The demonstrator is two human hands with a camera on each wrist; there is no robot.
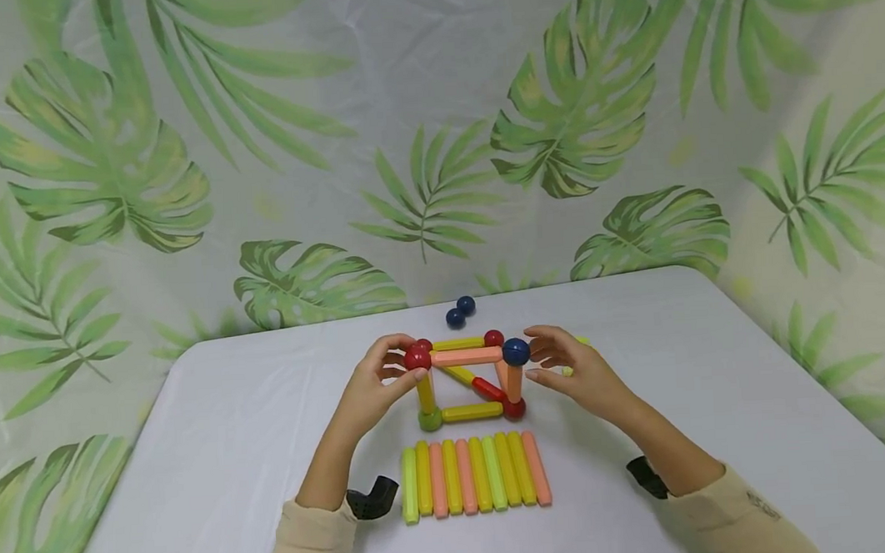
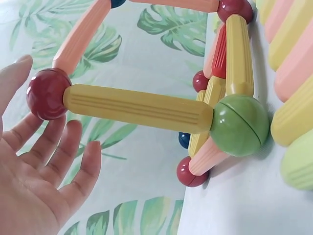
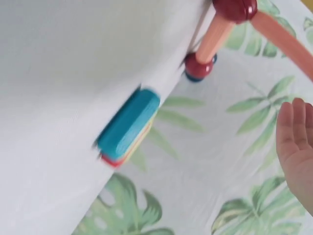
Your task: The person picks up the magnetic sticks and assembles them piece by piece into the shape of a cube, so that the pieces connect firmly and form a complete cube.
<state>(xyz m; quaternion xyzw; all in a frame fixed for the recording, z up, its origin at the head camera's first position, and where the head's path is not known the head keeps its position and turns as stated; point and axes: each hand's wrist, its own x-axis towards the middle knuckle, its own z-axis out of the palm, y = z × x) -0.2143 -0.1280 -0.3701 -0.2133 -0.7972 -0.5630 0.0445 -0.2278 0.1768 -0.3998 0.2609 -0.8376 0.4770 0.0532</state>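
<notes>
A frame of ridged rods and balls stands on the table. Across its near top, a pink rod (image 1: pixel 468 357) joins a red ball (image 1: pixel 417 357) to a blue ball (image 1: pixel 516 352). A yellow upright rod (image 2: pixel 139 108) runs from that red ball to a green ball (image 2: pixel 240 125) at the base. My left hand (image 1: pixel 366 389) is at the red ball, its fingers loosely bent around the far side and the thumb apart from it. Beside the blue ball is my right hand (image 1: pixel 583 379), fingers extended, nothing held. A red rod (image 1: pixel 488 388) lies diagonally within the frame.
Yellow, pink and light green rods (image 1: pixel 471 475) lie in a row in front of the frame. Two blue balls (image 1: pixel 460 311) sit behind it. In the right wrist view, a teal rod (image 3: pixel 128 122) lies with other pieces near the table edge. Leaf-patterned cloth (image 1: pixel 430 185) hangs behind.
</notes>
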